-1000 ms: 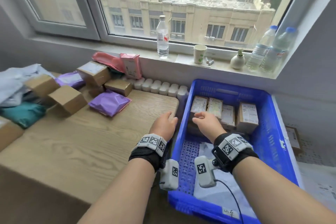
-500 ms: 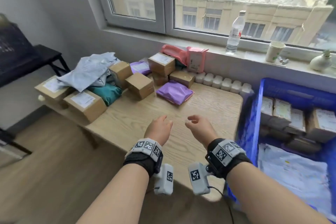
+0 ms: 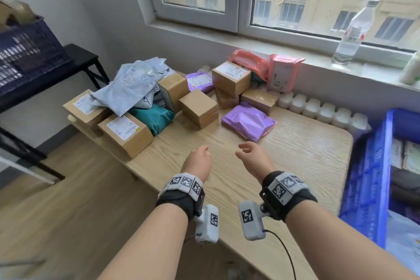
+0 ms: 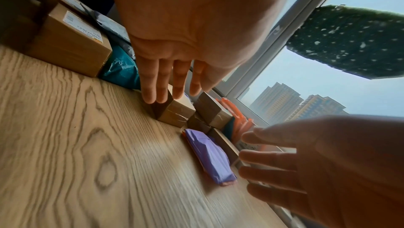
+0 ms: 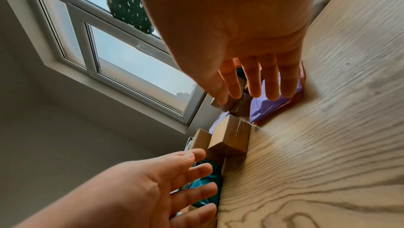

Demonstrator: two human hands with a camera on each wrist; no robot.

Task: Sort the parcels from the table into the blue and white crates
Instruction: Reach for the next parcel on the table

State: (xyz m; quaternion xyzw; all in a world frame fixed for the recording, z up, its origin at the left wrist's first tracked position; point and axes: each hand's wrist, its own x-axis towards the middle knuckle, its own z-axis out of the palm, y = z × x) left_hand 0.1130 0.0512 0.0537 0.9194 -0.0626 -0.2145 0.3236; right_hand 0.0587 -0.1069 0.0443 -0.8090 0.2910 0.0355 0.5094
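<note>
Parcels lie piled at the far left of the wooden table (image 3: pixel 284 166): several brown cardboard boxes, among them a small plain one (image 3: pixel 198 108) and a labelled one (image 3: pixel 126 134), a purple mailer (image 3: pixel 248 120), a teal bag (image 3: pixel 154 118), a grey mailer (image 3: pixel 134 84) and pink bags (image 3: pixel 281 73). My left hand (image 3: pixel 200 158) and right hand (image 3: pixel 248 157) hover side by side above the bare tabletop, short of the pile, fingers relaxed and holding nothing. The wrist views show both palms empty, with the small box (image 4: pixel 177 110) and the purple mailer (image 5: pixel 268 109) beyond the fingers. The blue crate (image 3: pixel 368 175) stands at the right, parcels inside.
A water bottle (image 3: pixel 352 34) stands on the windowsill (image 3: pixel 341 68). White radiator caps (image 3: pixel 318 111) line the table's far edge. A dark crate (image 3: pixel 25 57) sits on a black stand at the left. Wooden floor lies below the table's near-left edge.
Both hands have left the blue crate and swung left over the table, empty. The head view has turned left, bringing the parcel pile to the centre.
</note>
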